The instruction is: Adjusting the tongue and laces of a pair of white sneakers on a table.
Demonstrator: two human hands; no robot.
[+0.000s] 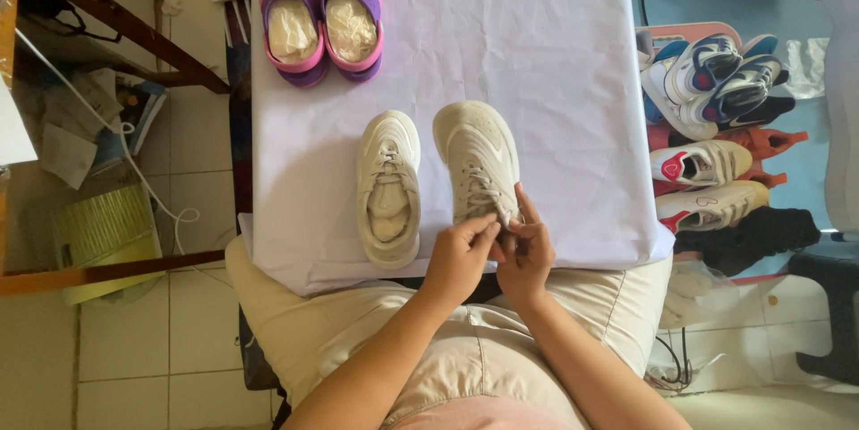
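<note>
Two cream lace-up sneakers lie side by side on a white cloth-covered table. The left sneaker lies untouched, with crumpled paper stuffed inside. The right sneaker is angled slightly, its heel end under my hands. My left hand pinches the laces at the shoe's opening. My right hand meets it there, with fingers also closed on the laces. Both hands are at the table's near edge, above my lap.
A pair of pink and purple clogs stuffed with paper stands at the table's far left. To the right, a heap of several sneakers sits on the floor. A wooden frame, papers and a cable lie on the left.
</note>
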